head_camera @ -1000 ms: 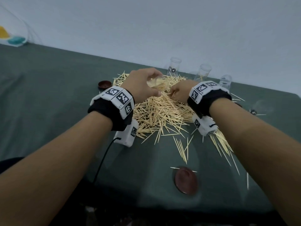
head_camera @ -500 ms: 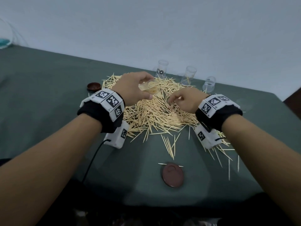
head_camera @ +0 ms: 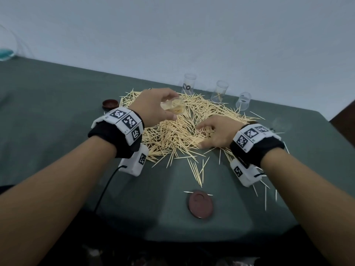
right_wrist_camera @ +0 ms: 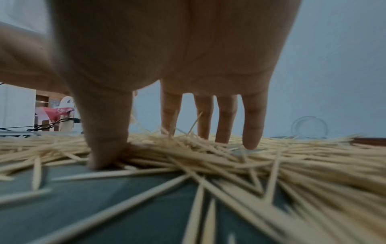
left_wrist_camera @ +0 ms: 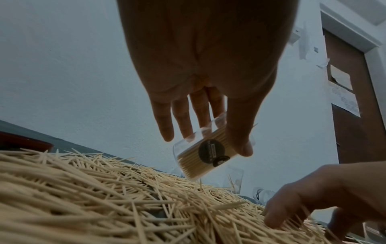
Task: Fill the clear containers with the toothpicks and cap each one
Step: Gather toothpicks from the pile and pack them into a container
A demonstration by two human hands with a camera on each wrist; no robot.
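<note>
The right hand [head_camera: 215, 131] blurs, fingers straight down in the toothpicks [head_camera: 172, 135], grasping none. The left hand [head_camera: 153, 106] grasps a tilted, toothpick-filled container [head_camera: 175, 108].

wall [head_camera: 172, 35]: pale, plain | table [head_camera: 48, 104]: dark green cloth | door [left_wrist_camera: 355, 99]: brown, papers taped on

**Pale wood on dull green**

The toothpicks [head_camera: 172, 135] are pale straw-yellow, heaped on a muted grey-green counter [head_camera: 57, 104]. Two round caps [head_camera: 200, 204] are dark reddish-brown. The clear container [left_wrist_camera: 208, 153] carries a black round label. Both wristbands [head_camera: 124, 125] are black, topped with white blocks bearing black-and-white square codes. The wall [head_camera: 172, 35] is pale bluish-grey.
</note>
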